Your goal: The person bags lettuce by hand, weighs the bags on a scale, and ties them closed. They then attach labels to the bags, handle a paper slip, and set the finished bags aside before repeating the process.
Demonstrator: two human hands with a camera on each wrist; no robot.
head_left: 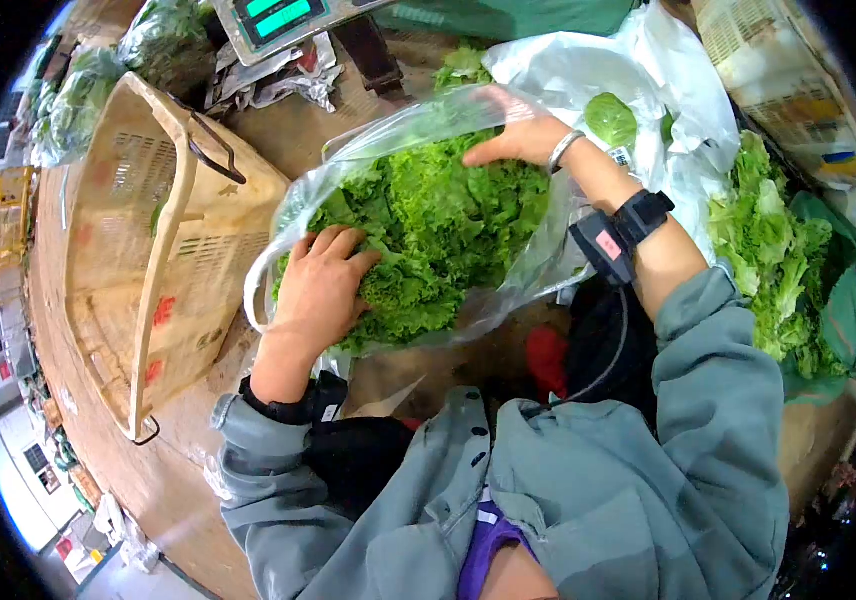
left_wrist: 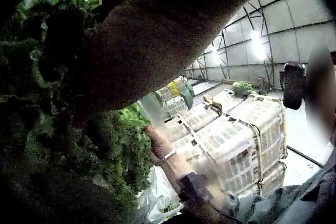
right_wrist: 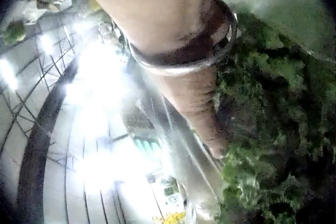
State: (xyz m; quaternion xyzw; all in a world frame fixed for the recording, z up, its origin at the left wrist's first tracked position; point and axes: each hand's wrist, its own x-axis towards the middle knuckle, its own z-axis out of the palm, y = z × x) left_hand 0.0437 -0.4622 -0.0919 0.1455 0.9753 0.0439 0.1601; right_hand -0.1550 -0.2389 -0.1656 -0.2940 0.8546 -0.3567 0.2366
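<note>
A clear plastic bag (head_left: 538, 262) bulges with frilly green lettuce (head_left: 438, 205) in front of the person. At the near left, the left hand (head_left: 320, 290) rests on the lettuce with fingers spread and slightly bent, beside the bag's white looped edge (head_left: 256, 290). The right hand (head_left: 520, 135) is at the bag's far right rim. Its thumb reaches over the lettuce, and its other fingers lie partly behind the plastic. In the right wrist view, the thumb (right_wrist: 202, 124) touches the leaves. Dark leaves fill much of the left wrist view beside the left hand (left_wrist: 142, 45).
An upright yellowish plastic crate (head_left: 208, 215) stands at left. A scale with a lit display (head_left: 278, 18) sits at the far side. On the right are a white bag (head_left: 588, 70) with a leaf, more loose lettuce (head_left: 763, 230) and another crate (head_left: 778, 80).
</note>
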